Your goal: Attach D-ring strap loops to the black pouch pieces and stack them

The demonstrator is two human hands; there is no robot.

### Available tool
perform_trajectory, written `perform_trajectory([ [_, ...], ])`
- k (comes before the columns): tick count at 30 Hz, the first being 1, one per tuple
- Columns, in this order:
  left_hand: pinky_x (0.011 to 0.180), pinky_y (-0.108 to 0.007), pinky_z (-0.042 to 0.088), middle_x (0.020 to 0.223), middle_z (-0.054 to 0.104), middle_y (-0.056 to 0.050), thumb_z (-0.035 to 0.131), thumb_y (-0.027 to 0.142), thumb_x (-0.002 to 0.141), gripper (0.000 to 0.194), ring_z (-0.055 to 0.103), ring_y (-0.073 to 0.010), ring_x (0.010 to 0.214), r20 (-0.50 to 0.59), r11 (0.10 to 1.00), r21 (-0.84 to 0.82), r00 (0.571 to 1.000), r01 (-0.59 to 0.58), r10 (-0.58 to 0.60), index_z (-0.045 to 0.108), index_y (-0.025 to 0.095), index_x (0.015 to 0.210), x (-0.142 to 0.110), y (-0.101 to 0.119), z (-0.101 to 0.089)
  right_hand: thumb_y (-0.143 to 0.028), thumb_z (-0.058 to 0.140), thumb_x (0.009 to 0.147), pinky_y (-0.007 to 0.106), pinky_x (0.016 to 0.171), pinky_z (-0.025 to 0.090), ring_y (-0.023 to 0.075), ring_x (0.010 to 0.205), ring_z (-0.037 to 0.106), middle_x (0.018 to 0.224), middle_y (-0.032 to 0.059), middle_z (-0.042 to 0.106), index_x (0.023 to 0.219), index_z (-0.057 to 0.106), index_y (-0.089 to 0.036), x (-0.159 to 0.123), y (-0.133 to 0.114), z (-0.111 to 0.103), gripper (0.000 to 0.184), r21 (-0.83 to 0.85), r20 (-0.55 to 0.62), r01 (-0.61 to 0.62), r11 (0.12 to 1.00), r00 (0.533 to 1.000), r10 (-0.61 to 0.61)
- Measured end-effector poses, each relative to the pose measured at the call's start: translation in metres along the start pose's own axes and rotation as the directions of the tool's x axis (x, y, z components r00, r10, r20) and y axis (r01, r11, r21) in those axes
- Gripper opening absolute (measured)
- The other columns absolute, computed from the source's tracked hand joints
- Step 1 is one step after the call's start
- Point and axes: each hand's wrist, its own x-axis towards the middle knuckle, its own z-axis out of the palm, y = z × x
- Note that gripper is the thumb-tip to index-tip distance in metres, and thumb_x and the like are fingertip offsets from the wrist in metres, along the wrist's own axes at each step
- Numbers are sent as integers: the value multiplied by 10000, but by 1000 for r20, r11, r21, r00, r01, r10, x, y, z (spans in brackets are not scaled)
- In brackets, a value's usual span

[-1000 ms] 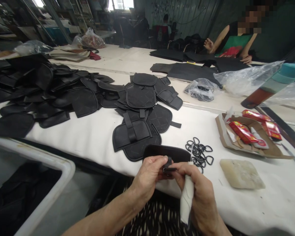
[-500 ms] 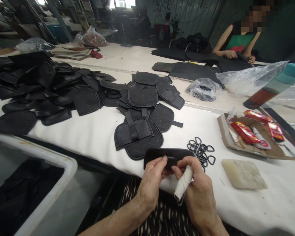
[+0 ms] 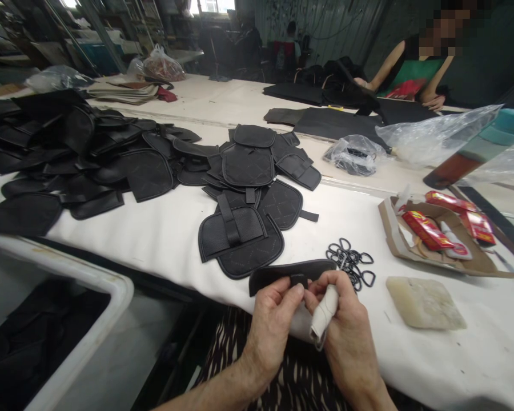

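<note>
My left hand (image 3: 276, 311) and my right hand (image 3: 340, 308) pinch the near edge of one black leather flap (image 3: 282, 272) at the table's front edge, fingers closed on its short strap tab. A white cloth wrap (image 3: 324, 313) covers a finger of my right hand. A small heap of black metal D-rings (image 3: 351, 265) lies just right of the flap. Finished black flaps with straps (image 3: 240, 234) are stacked just behind it.
A large pile of black flaps (image 3: 81, 154) fills the left. A pale block (image 3: 424, 295) and a cardboard tray with red tubes (image 3: 437, 234) sit at right. A white bin (image 3: 60, 319) stands below left. Another person (image 3: 415, 74) works across the table. Plastic bags (image 3: 355, 154) lie behind.
My hands shifted slightly right and up on the strap tab; the flap tilted so its edge faces me. The person opposite moved their arms over the black fabric.
</note>
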Motion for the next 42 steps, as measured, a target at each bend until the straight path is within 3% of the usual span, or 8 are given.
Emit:
perform_trajectory([
  [15,698,-260,456,734,674,-31,583,395,820,264,610,-177,746,-54,998,-57,998,29,-32,655,150,757,-1,-2,4,-273,519,838,205,463,415,115,501,521,629,-47,589,781,457,-238,3,-3,1,92,-45,-3,40,998,999,-40],
  [21,688,-250,452,742,695,-46,596,386,815,271,610,-157,701,-56,995,-93,997,41,-46,688,139,753,3,-1,-1,-238,509,860,208,460,431,118,497,565,641,-43,613,789,473,-243,-5,-4,-1,80,-87,-28,136,987,990,-139],
  [23,702,-259,458,725,697,-53,592,382,820,277,616,-158,692,-44,993,-104,997,53,-58,697,132,769,5,0,-3,-228,550,851,235,535,471,144,588,621,725,-14,648,844,497,-245,-7,-3,-6,56,-116,-123,237,964,960,-251],
  [25,739,-284,470,716,701,-66,601,373,813,276,629,-170,701,-26,991,-117,997,71,-75,703,120,771,7,2,-6,-210,609,817,303,693,499,197,791,650,908,45,670,907,497,-245,-3,-1,-12,148,-158,-227,363,918,892,-392],
  [27,775,-311,478,713,705,-77,617,354,801,262,641,-179,705,-6,987,-134,996,91,-92,700,111,749,9,5,-9,-202,634,792,383,826,468,238,959,612,1081,88,644,931,487,-244,10,1,-17,206,-165,-222,423,891,864,-452],
  [30,762,-325,495,707,705,-82,626,336,791,249,651,-178,665,15,984,-127,992,125,-124,693,100,748,10,9,-13,-245,592,819,351,752,471,206,836,619,961,36,681,879,481,-247,33,4,-18,126,-16,-42,295,955,955,-295],
  [32,734,-325,507,709,704,-83,623,330,790,243,654,-178,646,27,982,-110,988,153,-151,686,96,767,10,11,-15,-275,603,809,299,647,456,171,701,587,829,0,668,830,468,-242,46,5,-15,141,97,21,194,976,980,-197],
  [42,739,-327,517,724,699,-78,592,330,815,248,649,-171,667,15,994,7,994,112,-112,680,103,770,11,10,-21,-273,649,768,257,601,396,138,672,510,801,-27,622,800,461,-236,54,7,-11,195,272,79,83,959,991,-108],
])
